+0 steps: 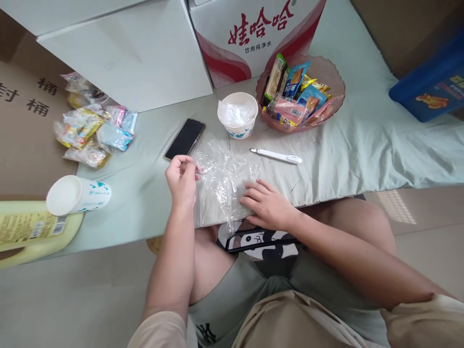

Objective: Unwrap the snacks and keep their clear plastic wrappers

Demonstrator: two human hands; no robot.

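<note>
A crumpled clear plastic bag (221,181) lies spread at the table's front edge, one end hanging over it. My left hand (181,176) pinches the bag's left side between thumb and fingers. On its right side my right hand (266,203) rests flat, fingers stretched out and touching the plastic. Just beyond my left hand lies a dark phone (185,138). A white utility knife (276,155) lies behind my right hand. Farther back stands a paper bowl (238,129) with crumpled clear plastic in it.
A pink bowl (337,92) holds several packaged snacks. Wrapped snacks (92,130) are piled at the left. A paper cup (92,194) lies on its side near a yellow jug (39,227). White boxes (134,58) stand behind, and a blue container (431,82) is at the right.
</note>
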